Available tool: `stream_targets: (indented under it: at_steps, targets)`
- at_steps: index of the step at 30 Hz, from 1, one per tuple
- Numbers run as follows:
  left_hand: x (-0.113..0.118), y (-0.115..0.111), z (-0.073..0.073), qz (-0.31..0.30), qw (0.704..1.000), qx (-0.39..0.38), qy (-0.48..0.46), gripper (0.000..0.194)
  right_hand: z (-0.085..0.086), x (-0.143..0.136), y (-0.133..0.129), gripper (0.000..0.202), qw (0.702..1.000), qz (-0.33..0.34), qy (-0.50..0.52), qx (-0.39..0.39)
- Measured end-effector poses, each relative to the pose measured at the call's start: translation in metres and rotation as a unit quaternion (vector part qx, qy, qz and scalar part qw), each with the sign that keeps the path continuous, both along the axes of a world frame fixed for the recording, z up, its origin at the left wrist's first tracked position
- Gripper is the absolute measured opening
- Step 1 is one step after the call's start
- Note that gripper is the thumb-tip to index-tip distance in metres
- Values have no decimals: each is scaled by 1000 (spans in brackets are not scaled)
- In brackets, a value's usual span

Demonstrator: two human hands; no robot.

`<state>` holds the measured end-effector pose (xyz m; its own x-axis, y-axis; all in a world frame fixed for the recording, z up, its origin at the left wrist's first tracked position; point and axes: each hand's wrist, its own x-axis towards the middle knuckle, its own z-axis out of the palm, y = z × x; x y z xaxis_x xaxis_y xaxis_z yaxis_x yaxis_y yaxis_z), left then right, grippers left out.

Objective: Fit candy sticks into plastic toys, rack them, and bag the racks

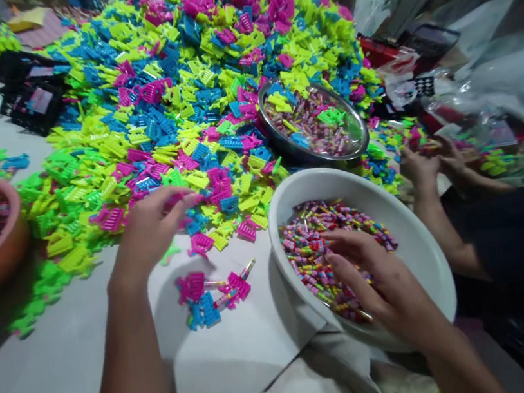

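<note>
My left hand (151,222) is over the front edge of a big heap of plastic pieces (155,127) in pink, blue, yellow and green. Its fingers are closed in a pinch, with a bit of a pink plastic piece showing between them. My right hand (385,277) reaches into a white bowl (426,251), thumb and forefinger apart over small tubes in colourful wrappers (318,247). Between my hands, a few pink pieces (191,287) and blue pieces (205,311) lie on the white table (218,372), some with tubes fitted to them.
A steel bowl (365,136) of tubes with several plastic pieces on top sits behind the white bowl. At the left stands an orange-brown basin (14,238) of tubes. Another person's hands (426,167) work at the right. Black packages (33,92) lie at the back left.
</note>
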<state>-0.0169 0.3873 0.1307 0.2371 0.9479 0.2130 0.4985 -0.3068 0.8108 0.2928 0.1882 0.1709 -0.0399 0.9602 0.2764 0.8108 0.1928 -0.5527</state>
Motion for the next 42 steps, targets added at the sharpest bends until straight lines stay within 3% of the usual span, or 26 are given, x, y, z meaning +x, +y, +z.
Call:
stream_targets:
  at_steps: [4, 7, 11, 17, 27, 29, 35, 42]
  targets:
    - [37, -28, 25, -80, 982, -79, -153, 39, 3, -23, 3, 33, 999, 4, 45, 9]
    - [66, -46, 33, -179, 940, -144, -252, 36, 8, -37, 6, 30, 994, -8, 104, 18]
    - [90, -61, 37, -266, 884, -217, -316, 27, 12, -42, 7, 23, 989, -19, 135, 50]
    - [100, -70, 32, -311, 828, -300, -358, 22, 11, -33, 5, 23, 983, -30, 176, 38]
    - [111, -77, 30, -332, 764, -365, -415, 22, 6, -29, 3, 25, 980, 3, 192, 42]
    - [112, -78, 29, -334, 768, -365, -407, 24, 7, -27, 4, 24, 985, 15, 162, 59]
    - [112, -77, 30, -307, 843, -304, -320, 30, 16, -22, 6, 17, 994, 27, 88, 53]
    - [109, -80, 33, -333, 855, -281, -280, 29, 20, -16, 3, 10, 991, 45, 128, -7]
